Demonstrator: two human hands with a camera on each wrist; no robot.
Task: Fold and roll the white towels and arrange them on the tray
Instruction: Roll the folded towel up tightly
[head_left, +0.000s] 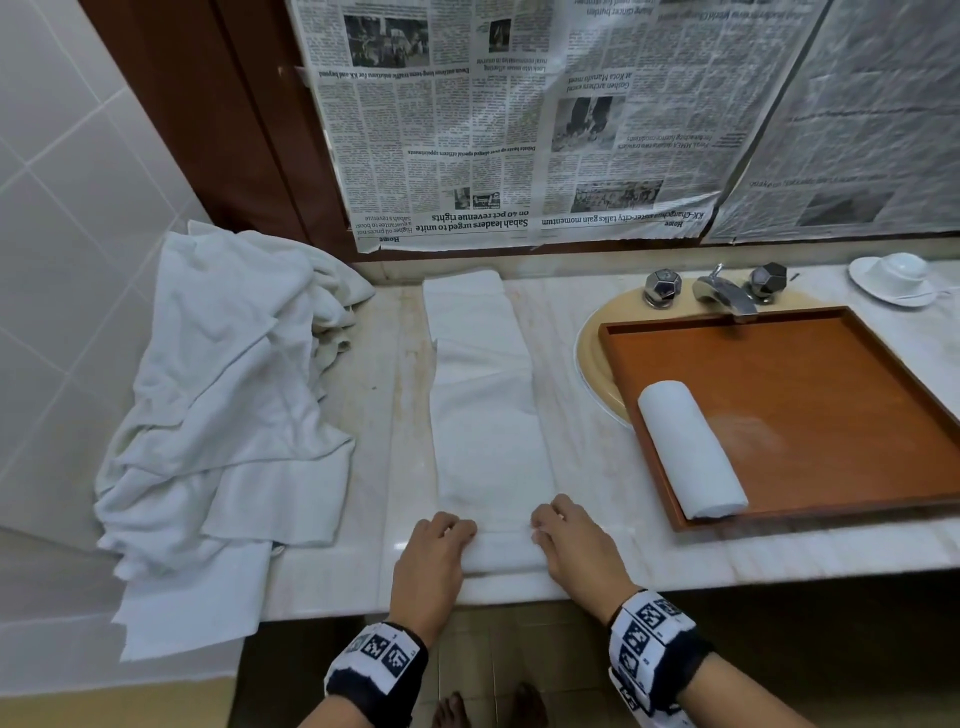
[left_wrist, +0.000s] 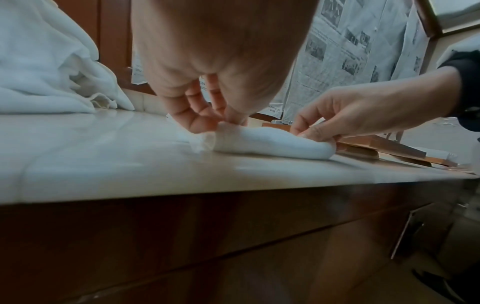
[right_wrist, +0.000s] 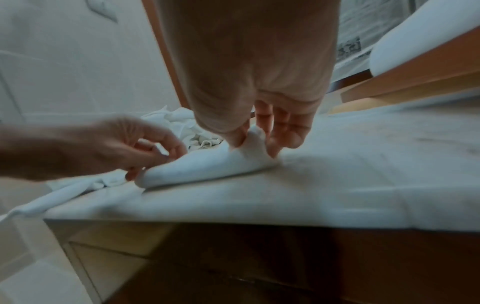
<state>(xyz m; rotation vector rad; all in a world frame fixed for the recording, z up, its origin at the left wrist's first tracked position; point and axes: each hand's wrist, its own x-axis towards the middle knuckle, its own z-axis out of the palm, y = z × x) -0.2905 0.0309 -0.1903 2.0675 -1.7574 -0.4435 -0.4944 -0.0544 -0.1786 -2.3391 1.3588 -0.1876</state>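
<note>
A white towel (head_left: 485, 405), folded into a long narrow strip, lies on the marble counter and runs away from me. Its near end is turned over into a short roll (head_left: 501, 551) (left_wrist: 270, 143) (right_wrist: 205, 166). My left hand (head_left: 441, 535) (left_wrist: 207, 121) pinches the roll's left end with curled fingers. My right hand (head_left: 558, 525) (right_wrist: 257, 142) pinches its right end between thumb and fingers. One finished rolled towel (head_left: 688, 449) lies along the left side of the brown wooden tray (head_left: 841, 405).
A heap of loose white towels (head_left: 228, 395) covers the counter's left end and hangs over the edge. The tray sits over the sink (head_left: 597, 358), below the tap (head_left: 722, 293). A white cup on its saucer (head_left: 896, 278) stands at the back right. Newspaper (head_left: 519, 119) covers the wall behind.
</note>
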